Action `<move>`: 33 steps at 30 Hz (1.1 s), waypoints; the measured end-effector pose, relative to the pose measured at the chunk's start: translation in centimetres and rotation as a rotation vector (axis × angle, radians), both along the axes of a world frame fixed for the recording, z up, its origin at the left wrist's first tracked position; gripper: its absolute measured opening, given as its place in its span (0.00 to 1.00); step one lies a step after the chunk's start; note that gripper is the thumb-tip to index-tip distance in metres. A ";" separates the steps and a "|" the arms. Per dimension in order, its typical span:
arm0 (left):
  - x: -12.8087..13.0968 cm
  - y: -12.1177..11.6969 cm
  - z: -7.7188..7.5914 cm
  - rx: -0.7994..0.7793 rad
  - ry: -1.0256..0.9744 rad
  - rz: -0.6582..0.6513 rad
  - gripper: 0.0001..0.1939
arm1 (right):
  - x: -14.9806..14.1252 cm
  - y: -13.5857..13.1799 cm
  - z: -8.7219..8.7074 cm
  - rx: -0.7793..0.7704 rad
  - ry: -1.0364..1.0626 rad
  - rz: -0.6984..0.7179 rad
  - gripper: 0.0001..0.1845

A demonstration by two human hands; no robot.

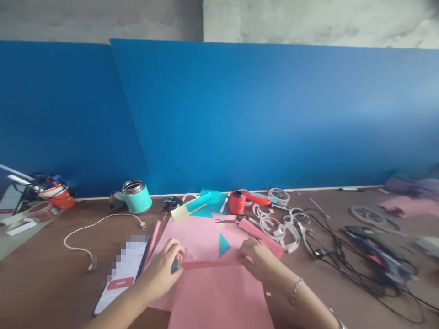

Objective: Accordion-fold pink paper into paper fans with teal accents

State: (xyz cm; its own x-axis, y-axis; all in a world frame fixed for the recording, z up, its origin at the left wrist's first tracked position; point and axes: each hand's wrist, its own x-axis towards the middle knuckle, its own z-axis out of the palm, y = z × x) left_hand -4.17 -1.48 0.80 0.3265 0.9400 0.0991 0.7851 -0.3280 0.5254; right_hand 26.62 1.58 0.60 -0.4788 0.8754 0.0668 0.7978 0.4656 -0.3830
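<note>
A sheet of pink paper [219, 297] stretches toward me, its far edge between my two hands. My left hand [163, 265] pinches that edge at its left end, and a small teal bit shows by the thumb. At the right end, my right hand [255, 257] has its fingers curled on the edge; the fingertips are partly hidden. Beyond lies another pink sheet [199, 235] with a teal paper triangle [224, 246] on it. Scissors [230, 221] rest at its far side. A rolled pink paper [264, 237] lies just past my right hand.
A phone [125, 269] lies left of my left hand, near a white cable [99, 220] and a teal cup [136, 196]. At the back are a red spool [236, 202] and teal paper [214, 198]. White strips [290, 235], black cables [338, 246] and a dark tool [380, 256] lie right.
</note>
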 end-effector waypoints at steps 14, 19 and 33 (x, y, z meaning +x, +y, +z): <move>0.0 0.1 -0.8 -0.030 0.027 0.060 0.11 | 0.0 0.0 0.1 -0.003 -0.010 0.007 0.10; 0.0 0.4 0.3 -0.073 0.023 0.008 0.09 | -0.1 -0.1 0.2 -0.010 0.002 -0.016 0.08; -0.3 1.4 1.1 -0.108 0.058 0.009 0.11 | -0.1 0.1 -0.2 -0.014 -0.033 -0.072 0.09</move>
State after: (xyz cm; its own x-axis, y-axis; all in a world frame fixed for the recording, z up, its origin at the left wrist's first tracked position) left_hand -4.51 -0.04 1.93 0.3206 0.9470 -0.0213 0.8175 -0.2653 0.5112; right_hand 26.49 1.72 0.36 -0.4160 0.9085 0.0396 0.8416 0.4011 -0.3618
